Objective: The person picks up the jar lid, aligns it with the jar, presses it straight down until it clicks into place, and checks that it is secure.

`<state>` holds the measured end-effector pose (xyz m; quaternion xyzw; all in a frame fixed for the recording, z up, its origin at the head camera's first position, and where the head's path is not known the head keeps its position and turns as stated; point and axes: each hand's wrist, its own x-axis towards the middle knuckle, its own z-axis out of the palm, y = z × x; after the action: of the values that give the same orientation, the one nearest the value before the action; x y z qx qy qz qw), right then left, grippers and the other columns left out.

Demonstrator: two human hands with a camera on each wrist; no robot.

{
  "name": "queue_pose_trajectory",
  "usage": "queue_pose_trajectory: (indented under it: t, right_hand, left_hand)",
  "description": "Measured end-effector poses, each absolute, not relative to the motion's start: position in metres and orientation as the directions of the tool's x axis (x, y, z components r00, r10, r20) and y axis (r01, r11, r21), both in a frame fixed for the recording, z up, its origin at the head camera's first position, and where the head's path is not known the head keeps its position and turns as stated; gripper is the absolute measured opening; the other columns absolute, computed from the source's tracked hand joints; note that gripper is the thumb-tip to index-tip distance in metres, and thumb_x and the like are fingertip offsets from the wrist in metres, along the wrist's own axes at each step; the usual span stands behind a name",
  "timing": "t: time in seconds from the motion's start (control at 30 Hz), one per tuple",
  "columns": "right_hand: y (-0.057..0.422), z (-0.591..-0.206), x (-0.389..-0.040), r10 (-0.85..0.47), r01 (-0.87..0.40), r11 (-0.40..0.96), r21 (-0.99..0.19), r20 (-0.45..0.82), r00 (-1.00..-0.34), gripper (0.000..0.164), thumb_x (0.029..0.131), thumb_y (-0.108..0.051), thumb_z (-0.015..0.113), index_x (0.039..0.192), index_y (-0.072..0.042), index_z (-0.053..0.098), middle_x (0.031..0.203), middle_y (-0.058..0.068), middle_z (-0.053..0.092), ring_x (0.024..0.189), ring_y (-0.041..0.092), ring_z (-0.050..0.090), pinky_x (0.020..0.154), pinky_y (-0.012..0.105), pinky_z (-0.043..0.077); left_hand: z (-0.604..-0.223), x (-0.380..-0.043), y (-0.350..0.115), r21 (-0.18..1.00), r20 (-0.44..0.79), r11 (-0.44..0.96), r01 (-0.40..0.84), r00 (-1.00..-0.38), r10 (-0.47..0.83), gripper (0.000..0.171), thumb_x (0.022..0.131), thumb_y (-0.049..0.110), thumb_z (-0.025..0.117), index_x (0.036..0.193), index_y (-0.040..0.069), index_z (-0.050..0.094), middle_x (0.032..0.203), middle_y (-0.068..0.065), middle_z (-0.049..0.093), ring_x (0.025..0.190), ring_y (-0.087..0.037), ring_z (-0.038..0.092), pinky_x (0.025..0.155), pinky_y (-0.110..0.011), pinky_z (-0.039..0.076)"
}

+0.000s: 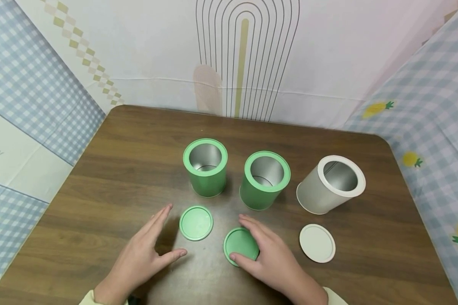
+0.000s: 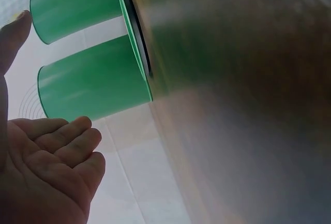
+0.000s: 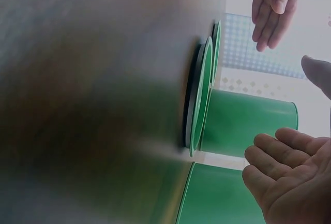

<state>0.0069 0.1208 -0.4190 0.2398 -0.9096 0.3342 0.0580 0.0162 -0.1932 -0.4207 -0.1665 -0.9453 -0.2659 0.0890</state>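
Observation:
My left hand [image 1: 141,250] hovers left of a light green lid [image 1: 196,223], thumb and fingers spread and holding nothing. Over a darker green lid [image 1: 241,246] hangs my right hand [image 1: 269,256], hiding part of its right side. In the right wrist view a gap separates the open palm [image 3: 295,169] from that lid [image 3: 201,100], which lies on the table. Behind the lids stand two open green cans, one at left [image 1: 209,182] and one in the middle [image 1: 257,192]. A white can [image 1: 314,192] stands to the right, with a white lid [image 1: 317,243] in front.
The brown wooden table [image 1: 99,190] has rounded back corners. A white cloth with printed arches [image 1: 156,55] hangs behind it. Blue checked cloth [image 1: 34,72] hangs at the left, and checked cloth with pineapples [image 1: 435,140] at the right.

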Motion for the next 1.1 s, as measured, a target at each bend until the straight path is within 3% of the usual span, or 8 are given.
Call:
queue_pose_trajectory:
  t: [0.3, 0.43, 0.5, 0.73, 1.1]
  right_hand:
    - [0.115, -0.423, 0.004, -0.411, -0.490, 0.645, -0.587, 0.275, -0.869, 0.070, 0.077, -0.040, 0.086, 0.134, -0.006, 0.060, 0.141, 0.001, 0.059, 0.129, 0.019, 0.057, 0.101, 0.040, 0.051]
    - [0.112, -0.423, 0.004, -0.414, -0.489, 0.640, -0.593, 0.271, -0.869, 0.070, 0.078, -0.040, 0.086, 0.134, -0.007, 0.060, 0.141, 0.001, 0.059, 0.129, 0.019, 0.057, 0.102, 0.041, 0.050]
    - [0.111, -0.423, 0.004, -0.414, -0.484, 0.641, -0.595, 0.262, -0.872, 0.071, 0.078, -0.041, 0.086, 0.135, -0.007, 0.061, 0.141, 0.001, 0.059, 0.130, 0.019, 0.056, 0.103, 0.041, 0.050]
    - [0.106, -0.423, 0.004, -0.414, -0.464, 0.648, -0.605, 0.232, -0.880, 0.071, 0.077, -0.040, 0.086, 0.134, -0.006, 0.061, 0.141, 0.001, 0.059, 0.131, 0.018, 0.055, 0.104, 0.041, 0.049]
    - [0.101, -0.424, 0.001, -0.425, -0.445, 0.657, -0.608, 0.189, -0.885, 0.071, 0.078, -0.041, 0.085, 0.135, -0.007, 0.061, 0.142, 0.001, 0.059, 0.132, 0.019, 0.054, 0.105, 0.041, 0.048]
  left_hand:
    - [-0.423, 0.015, -0.194, 0.453, 0.261, 0.804, 0.384, -0.920, 0.292, 0.107, 0.074, 0.050, 0.086, 0.157, 0.010, 0.033, 0.153, -0.010, 0.046, 0.135, -0.029, 0.050, 0.101, -0.045, 0.048]
    - [-0.424, 0.014, -0.194, 0.425, 0.255, 0.812, 0.401, -0.913, 0.318, 0.107, 0.075, 0.053, 0.084, 0.156, 0.006, 0.034, 0.154, -0.011, 0.045, 0.138, -0.029, 0.047, 0.115, -0.023, 0.031]
    - [-0.425, 0.014, -0.194, 0.417, 0.247, 0.814, 0.405, -0.912, 0.327, 0.107, 0.075, 0.054, 0.084, 0.156, 0.005, 0.034, 0.154, -0.012, 0.045, 0.139, -0.030, 0.046, 0.117, -0.018, 0.022]
    - [-0.427, 0.011, -0.193, 0.402, 0.210, 0.820, 0.406, -0.913, 0.349, 0.110, 0.074, 0.053, 0.084, 0.156, 0.003, 0.032, 0.154, -0.016, 0.044, 0.139, -0.034, 0.045, 0.107, -0.052, 0.041]
    - [-0.432, 0.006, -0.194, 0.383, 0.190, 0.821, 0.424, -0.906, 0.379, 0.110, 0.071, 0.051, 0.087, 0.152, -0.003, 0.036, 0.152, -0.019, 0.045, 0.138, -0.035, 0.045, 0.109, -0.053, 0.040]
